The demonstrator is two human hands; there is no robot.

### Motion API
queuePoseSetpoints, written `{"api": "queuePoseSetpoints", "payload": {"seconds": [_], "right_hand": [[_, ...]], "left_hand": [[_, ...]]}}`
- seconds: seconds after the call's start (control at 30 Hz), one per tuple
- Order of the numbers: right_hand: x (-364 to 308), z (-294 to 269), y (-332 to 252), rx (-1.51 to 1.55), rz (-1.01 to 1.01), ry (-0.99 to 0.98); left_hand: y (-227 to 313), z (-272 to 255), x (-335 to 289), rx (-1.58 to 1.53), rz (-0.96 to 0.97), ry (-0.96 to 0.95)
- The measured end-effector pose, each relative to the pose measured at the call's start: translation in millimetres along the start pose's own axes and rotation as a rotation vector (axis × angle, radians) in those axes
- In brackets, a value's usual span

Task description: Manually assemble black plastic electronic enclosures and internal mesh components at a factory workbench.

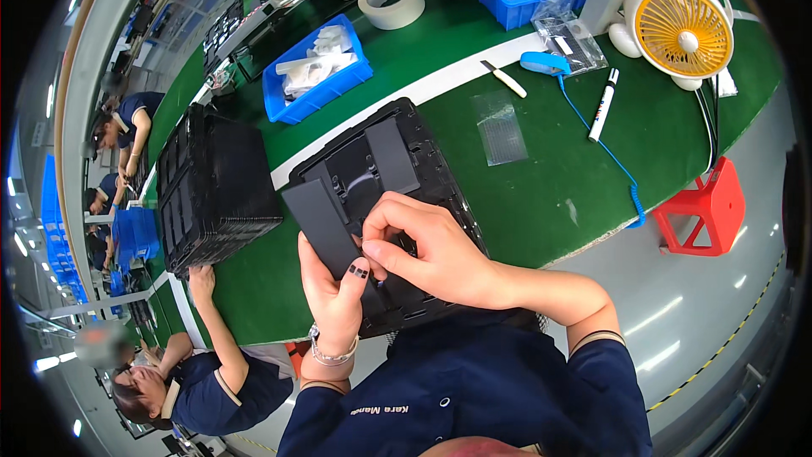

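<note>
My left hand (334, 300) grips a flat black rectangular block (320, 216), held tilted above a black plastic tray (436, 169). Dark squares show on the left thumbnail, and a bracelet circles that wrist. Close against the block's right edge, my right hand (440, 254) has thumb and fingers pinched together; what sits between them, if anything, is hidden. A second black block (391, 156) lies in the tray, beside a small shiny curved strip (362, 178). Both hands cover part of the tray's near half.
Left of the tray rises a stack of black trays (216, 186), touched by a co-worker's hand (201, 283). Beyond are a blue bin (317, 103) and tape roll (391, 2). A knife (505, 79), marker (604, 106), coiled blue cord (634, 195) and fan (683, 30) lie rightward.
</note>
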State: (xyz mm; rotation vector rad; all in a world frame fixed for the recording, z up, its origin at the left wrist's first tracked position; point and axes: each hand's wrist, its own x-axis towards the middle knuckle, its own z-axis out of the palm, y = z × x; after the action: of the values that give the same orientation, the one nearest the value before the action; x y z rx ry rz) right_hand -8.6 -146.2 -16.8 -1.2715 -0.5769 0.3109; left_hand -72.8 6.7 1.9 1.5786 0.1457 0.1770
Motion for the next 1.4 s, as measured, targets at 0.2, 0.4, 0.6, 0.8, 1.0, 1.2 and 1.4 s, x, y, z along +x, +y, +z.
{"api": "queuePoseSetpoints", "payload": {"seconds": [0.2,0.4,0.6,0.8,1.0,1.2,1.4], "right_hand": [[-1,-6,0,0.080,0.032,0.000],[1,-7,-2,0.144,0.123,-0.039],[9,-3,-2,0.189,0.116,0.010],[18,0,-5,0.102,0.099,-0.008],[27,6,-3,-0.131,0.034,-0.008],[31,21,-2,-0.211,0.019,0.024],[41,25,-4,0.172,0.222,-0.085]], "left_hand": [[1,6,3,-0.023,-0.012,-0.011],[1,5,5,-0.069,-0.038,-0.031],[6,2,8,-0.110,-0.073,-0.071],[6,-4,14,-0.115,-0.111,-0.077],[1,-14,14,-0.119,-0.116,-0.067],[-1,-24,11,-0.045,-0.080,-0.033],[-1,-30,4,-0.190,-0.088,0.030]]}}
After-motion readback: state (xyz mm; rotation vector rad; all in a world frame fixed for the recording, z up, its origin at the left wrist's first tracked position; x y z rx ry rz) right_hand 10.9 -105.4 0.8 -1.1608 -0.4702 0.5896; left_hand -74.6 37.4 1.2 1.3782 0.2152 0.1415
